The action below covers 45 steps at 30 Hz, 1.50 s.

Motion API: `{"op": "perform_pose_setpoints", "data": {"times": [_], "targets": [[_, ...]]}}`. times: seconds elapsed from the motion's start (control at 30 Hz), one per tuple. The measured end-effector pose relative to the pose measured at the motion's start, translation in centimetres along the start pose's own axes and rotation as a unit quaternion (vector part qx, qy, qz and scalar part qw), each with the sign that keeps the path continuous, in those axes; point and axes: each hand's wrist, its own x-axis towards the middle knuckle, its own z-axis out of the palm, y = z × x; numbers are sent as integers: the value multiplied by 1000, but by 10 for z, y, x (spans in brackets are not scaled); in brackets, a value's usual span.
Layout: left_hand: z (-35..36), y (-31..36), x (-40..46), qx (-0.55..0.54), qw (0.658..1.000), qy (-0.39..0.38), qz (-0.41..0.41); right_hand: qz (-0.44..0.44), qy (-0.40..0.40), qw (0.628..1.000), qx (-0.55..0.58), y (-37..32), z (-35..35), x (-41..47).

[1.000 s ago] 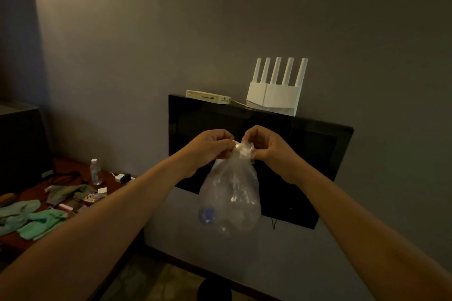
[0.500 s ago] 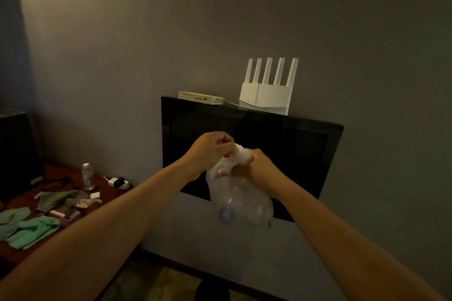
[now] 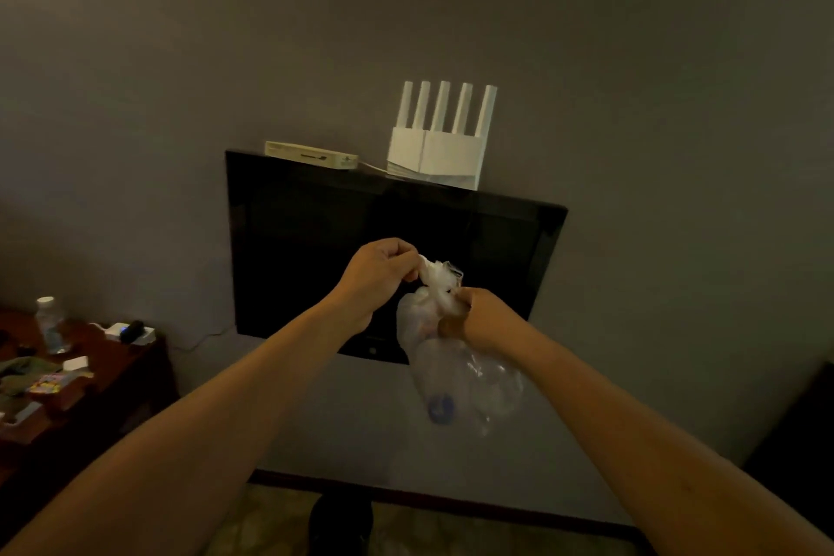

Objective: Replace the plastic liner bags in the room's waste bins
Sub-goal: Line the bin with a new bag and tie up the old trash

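Observation:
A clear plastic liner bag hangs in front of me at chest height, with a crushed bottle and its blue cap inside. Its bunched neck sticks up between my hands. My left hand pinches the top of the neck from the left. My right hand is closed around the neck lower down, on the right. A dark round bin shows on the floor at the bottom edge, mostly cut off.
A black wall-mounted TV is right behind the bag, with a white router and a flat white box on top. At left stands a dark wooden table with a water bottle, chargers and clothes.
My right hand has dropped from the top of the neck to grip it lower, and the bag has swung right. The view has tilted, and the TV now sits higher and further left.

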Motion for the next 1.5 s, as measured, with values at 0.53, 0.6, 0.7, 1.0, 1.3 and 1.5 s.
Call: {"op": "perform_pose_setpoints", "data": {"times": [0.53, 0.6, 0.7, 1.0, 1.3, 1.5], "targets": [[227, 26, -29, -63, 969, -238, 10, 101, 70, 992, 26, 188, -87, -109], [268, 35, -39, -60, 961, -269, 19, 104, 80, 991, 28, 224, -104, -130], [336, 48, -60, -45, 936, -345, 48, 101, 114, 988, 33, 285, -133, -163], [556, 96, -131, 203, 854, -417, 237, 146, 168, 969, 103, 450, -220, -290], [741, 134, -202, 173, 821, -470, 273, 226, 245, 930, 153, 587, -271, -411], [855, 144, -254, 114, 788, -537, 279, 305, 308, 886, 163, 677, -285, -489]]}}
